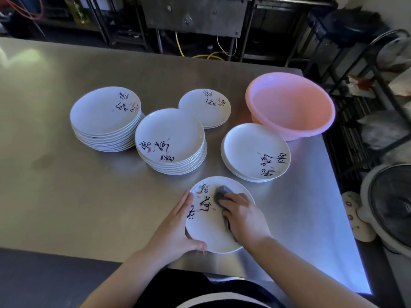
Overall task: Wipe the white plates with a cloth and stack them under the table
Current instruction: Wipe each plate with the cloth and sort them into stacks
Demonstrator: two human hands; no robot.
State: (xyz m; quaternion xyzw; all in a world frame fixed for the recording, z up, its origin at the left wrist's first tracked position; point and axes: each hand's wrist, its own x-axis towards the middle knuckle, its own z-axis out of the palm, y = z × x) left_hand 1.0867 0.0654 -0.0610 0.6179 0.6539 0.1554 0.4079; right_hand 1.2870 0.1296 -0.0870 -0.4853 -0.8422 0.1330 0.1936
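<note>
Bare steel table (66,185) open to the left. Ahead, blocked by four plate stacks (171,141), narrow gaps between. Far right closed off by pink basin (291,105), touching the right-hand stack (255,152).

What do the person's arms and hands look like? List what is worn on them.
Both forearms are bare: no sleeves show up to the frame's lower edge. The left hand and right hand wear no gloves, and no rings, watch or bracelets show. At the bottom edge, a dark garment with a white stripe shows.
</note>
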